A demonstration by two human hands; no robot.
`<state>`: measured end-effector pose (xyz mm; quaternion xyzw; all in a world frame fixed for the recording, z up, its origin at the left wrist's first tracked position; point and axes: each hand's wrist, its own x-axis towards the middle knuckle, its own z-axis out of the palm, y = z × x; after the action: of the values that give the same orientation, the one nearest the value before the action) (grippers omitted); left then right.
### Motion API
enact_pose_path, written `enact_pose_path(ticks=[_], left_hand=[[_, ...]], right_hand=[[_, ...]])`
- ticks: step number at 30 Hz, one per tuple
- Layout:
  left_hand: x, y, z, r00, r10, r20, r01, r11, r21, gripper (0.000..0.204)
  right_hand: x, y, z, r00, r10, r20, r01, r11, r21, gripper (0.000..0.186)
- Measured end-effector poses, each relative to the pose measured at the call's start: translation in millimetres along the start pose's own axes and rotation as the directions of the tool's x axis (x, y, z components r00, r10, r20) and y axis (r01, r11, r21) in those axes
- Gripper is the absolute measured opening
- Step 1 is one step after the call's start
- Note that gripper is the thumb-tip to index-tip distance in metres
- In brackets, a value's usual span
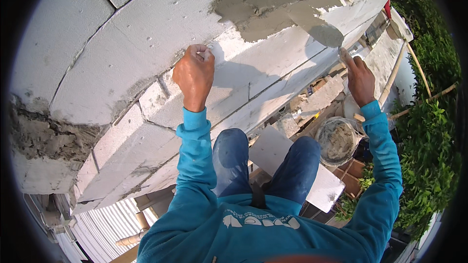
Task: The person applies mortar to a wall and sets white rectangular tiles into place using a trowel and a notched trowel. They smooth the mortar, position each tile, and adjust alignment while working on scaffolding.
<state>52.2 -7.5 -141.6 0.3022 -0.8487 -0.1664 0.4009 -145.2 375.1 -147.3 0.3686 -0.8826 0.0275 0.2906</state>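
My left hand (194,75) is closed at the edge of the white block wall (126,44); what its fingertips hold is too small to make out. My right hand (360,77) grips a trowel (326,34) by its handle, the blade against grey mortar (261,0) spread over the upper blocks. A bucket of mortar (336,141) stands below my right hand, beside my knees.
Below me lie a white slab (326,190), rubble and planks (317,97). Bamboo poles (417,65) and dense green foliage (429,151) line the right side. Corrugated white sheeting (100,226) lies at lower left. A red object (387,7) shows past the wall's far end.
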Motion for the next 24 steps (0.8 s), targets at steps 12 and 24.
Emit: enact_pose_path(ticks=[12,24], left_hand=[[-0.5,4.4,2.0,1.000,0.002,0.002,-0.002,0.999,0.050,0.016],[-0.7,10.6,0.7,0.999,-0.018,0.034,0.015,0.996,0.083,0.016]], right_hand=[[-54.3,-96.8,13.8,0.942,0.328,0.066,-0.323,0.838,0.440,0.062],[-0.2,-47.8,67.8,0.863,0.498,-0.085,-0.422,0.804,0.419,0.060]])
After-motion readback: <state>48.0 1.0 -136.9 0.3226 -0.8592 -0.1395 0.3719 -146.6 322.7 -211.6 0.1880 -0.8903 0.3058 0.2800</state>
